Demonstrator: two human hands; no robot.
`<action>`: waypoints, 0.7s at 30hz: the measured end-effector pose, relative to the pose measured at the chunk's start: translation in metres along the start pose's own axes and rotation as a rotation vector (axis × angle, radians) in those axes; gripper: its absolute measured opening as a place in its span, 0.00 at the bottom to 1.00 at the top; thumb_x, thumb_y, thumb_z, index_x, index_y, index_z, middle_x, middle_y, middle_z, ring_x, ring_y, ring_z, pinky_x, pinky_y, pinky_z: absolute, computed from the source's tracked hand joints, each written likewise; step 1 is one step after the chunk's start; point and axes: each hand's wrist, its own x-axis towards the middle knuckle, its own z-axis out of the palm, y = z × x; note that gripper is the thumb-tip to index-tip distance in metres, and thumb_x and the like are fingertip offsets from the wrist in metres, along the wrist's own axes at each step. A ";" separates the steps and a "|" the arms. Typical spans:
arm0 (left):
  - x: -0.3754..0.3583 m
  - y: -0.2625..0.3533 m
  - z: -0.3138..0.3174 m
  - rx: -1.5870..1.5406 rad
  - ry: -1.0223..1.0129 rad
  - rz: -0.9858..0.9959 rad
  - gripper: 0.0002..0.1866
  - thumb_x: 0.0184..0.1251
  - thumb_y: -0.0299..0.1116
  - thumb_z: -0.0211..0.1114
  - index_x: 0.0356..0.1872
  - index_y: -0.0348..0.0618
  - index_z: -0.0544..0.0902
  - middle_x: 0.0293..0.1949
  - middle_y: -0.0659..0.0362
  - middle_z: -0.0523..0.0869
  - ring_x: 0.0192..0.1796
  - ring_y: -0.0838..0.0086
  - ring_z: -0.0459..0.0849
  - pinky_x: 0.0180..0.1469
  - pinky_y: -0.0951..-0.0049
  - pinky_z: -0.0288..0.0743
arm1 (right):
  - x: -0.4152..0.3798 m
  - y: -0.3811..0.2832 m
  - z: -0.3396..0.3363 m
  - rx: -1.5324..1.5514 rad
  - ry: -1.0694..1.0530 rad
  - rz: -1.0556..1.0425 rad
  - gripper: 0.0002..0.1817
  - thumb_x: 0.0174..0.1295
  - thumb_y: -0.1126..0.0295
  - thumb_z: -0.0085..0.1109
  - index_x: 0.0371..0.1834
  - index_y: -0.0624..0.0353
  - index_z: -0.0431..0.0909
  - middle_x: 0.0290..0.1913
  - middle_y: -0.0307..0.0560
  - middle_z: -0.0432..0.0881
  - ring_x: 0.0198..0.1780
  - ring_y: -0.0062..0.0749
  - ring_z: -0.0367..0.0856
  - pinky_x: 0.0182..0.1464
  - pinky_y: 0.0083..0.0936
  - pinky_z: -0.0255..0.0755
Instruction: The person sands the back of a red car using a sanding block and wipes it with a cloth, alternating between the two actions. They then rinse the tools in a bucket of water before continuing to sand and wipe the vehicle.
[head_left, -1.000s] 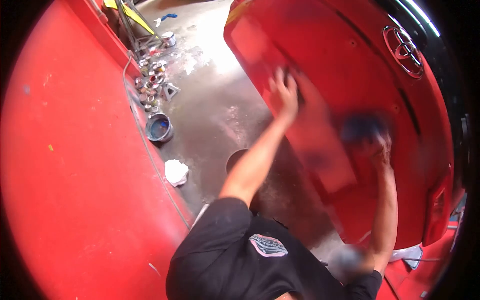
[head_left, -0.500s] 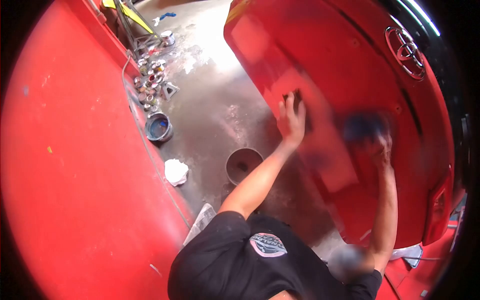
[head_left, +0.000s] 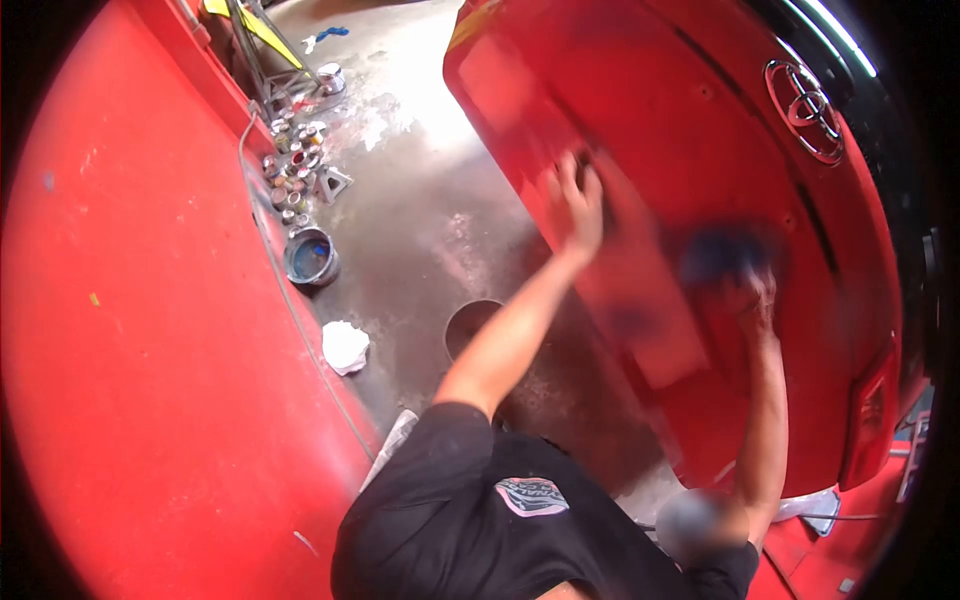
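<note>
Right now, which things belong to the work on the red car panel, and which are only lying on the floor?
In use: red car panel; dark pad under one hand of the person in black; other hand flat on the panel.
Lying about: blue bucket; white rag; small cans; grey bowl.

The left hand is higher on the red car panel than before, and partly hides the bucket.
</note>
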 end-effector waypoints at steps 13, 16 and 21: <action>0.027 -0.004 0.001 0.001 -0.037 -0.049 0.25 0.82 0.43 0.65 0.72 0.42 0.80 0.63 0.39 0.85 0.68 0.41 0.84 0.68 0.47 0.80 | -0.002 0.001 0.003 0.027 -0.074 0.043 0.32 0.53 0.74 0.69 0.67 0.53 0.86 0.71 0.60 0.77 0.76 0.66 0.72 0.80 0.62 0.66; 0.119 0.031 -0.009 0.184 -0.125 -0.245 0.17 0.82 0.44 0.63 0.59 0.45 0.81 0.51 0.44 0.89 0.61 0.41 0.87 0.61 0.43 0.82 | -0.008 0.000 -0.001 0.052 -0.097 0.073 0.33 0.53 0.75 0.69 0.68 0.53 0.86 0.71 0.60 0.77 0.76 0.66 0.72 0.81 0.63 0.65; -0.040 0.010 -0.014 0.092 0.045 0.073 0.26 0.85 0.45 0.63 0.76 0.43 0.78 0.69 0.39 0.84 0.71 0.39 0.81 0.73 0.46 0.76 | 0.003 -0.003 0.000 0.030 -0.044 0.028 0.32 0.54 0.74 0.70 0.68 0.54 0.86 0.72 0.61 0.77 0.76 0.66 0.72 0.82 0.64 0.63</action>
